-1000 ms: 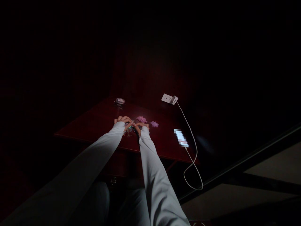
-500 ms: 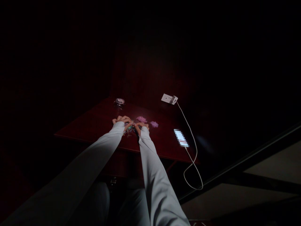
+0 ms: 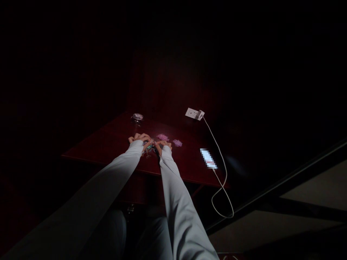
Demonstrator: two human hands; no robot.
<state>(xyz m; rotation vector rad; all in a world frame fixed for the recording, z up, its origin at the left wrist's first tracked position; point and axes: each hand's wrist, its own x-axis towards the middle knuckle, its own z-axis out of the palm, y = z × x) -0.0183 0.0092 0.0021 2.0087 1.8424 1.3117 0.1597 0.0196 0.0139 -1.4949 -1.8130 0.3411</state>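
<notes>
Over the dark red table [image 3: 103,144], my left hand [image 3: 139,138] bends its fingers down, thumb and fingertips drawn together. Close beside it, my right hand [image 3: 164,145] pinches at nearly the same spot, the fingertips of both hands almost meeting. Whatever they grip is too small and dim to make out. Beneath and between them lies a loose pile of small thin multicoloured pieces [image 3: 148,156], partly covered by my hands. Just beyond my right hand are a heap of small pink pieces [image 3: 163,137] and a smaller purple heap [image 3: 178,143].
A round clear container with a lid [image 3: 137,117] stands at the table's back left. On the right lies a lit phone [image 3: 208,159]. Its white cable [image 3: 218,146] runs to a charger [image 3: 200,115] in a wall socket [image 3: 191,113] and loops past the table edge.
Almost nothing differs. The whole view has shifted very slightly, and both hands keep the same pinched pose over the pile.
</notes>
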